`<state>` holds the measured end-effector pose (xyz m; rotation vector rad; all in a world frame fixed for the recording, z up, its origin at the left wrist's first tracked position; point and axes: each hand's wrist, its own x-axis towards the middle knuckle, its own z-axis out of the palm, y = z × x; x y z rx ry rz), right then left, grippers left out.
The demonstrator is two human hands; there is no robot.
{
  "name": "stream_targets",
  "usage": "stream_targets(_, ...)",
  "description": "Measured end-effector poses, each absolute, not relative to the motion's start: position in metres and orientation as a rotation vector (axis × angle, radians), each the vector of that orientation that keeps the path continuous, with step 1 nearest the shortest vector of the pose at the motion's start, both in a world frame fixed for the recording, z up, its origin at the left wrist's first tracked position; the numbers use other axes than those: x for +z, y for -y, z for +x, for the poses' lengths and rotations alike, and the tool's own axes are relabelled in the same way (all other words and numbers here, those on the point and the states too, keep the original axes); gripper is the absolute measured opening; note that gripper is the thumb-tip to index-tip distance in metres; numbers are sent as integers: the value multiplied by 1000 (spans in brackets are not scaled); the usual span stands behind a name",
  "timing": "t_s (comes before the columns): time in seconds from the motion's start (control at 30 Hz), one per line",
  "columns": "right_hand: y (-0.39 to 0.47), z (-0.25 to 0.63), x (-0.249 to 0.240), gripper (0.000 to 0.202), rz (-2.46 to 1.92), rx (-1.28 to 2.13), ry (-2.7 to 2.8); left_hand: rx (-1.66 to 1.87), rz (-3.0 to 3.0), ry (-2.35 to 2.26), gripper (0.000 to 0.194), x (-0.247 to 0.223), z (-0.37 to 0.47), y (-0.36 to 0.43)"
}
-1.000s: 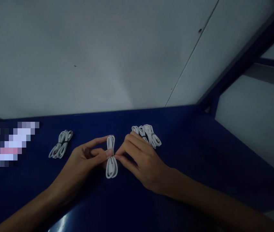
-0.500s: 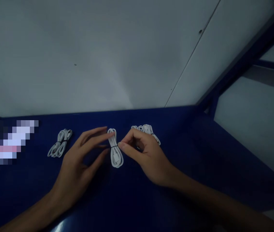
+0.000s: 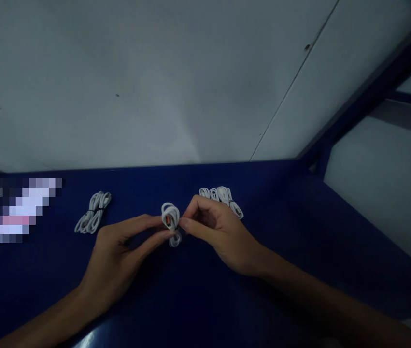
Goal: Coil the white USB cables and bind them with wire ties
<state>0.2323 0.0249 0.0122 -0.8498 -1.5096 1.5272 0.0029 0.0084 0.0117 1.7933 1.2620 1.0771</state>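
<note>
A coiled white cable is held up between my two hands over the blue table. It is tilted so that one looped end faces me, and an orange-lined plug shows inside the loops. My left hand pinches it from the left between thumb and fingers. On the other side, the thumb and index finger of my right hand are closed at the cable's edge. The tie around its middle is hard to make out from this angle.
Bundled white cables lie to the left. More white cable bundles rest behind my right hand. A blurred-out bright object is at the far left. A pale wall panel rises behind the blue table.
The cable has turned from upright to end-on, bringing its plug into sight. My left fingers have closed on it, while my right hand has stayed at its side.
</note>
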Motion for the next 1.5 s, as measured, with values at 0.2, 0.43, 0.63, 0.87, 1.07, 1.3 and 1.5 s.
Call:
stream_targets(0.2,-19,229,13,15,-921,1249,1667,923,1177,-1146,47,7,4,-16)
stream_targets(0.43,-19,227,8,20,-799,745,1939,763,831,-1002,54,13,5,-22)
stream_targets(0.63,-19,226,5,21,-735,574,2007,721,858,-999,67,21,5,-22)
stream_targets(0.87,-17,228,12,16,-894,1092,1678,897,1858,-1187,32,9,-2,-17)
stream_targets(1.07,-17,228,13,15,-929,1269,1586,1021,2386,-1117,40,1,-10,-21)
stream_targets(1.3,-16,228,16,14,-917,1257,1642,1037,2354,-1014,37,0,-8,-16)
stream_targets(1.5,-16,228,14,18,-923,1067,1738,1013,1813,-1130,15,6,-1,-13)
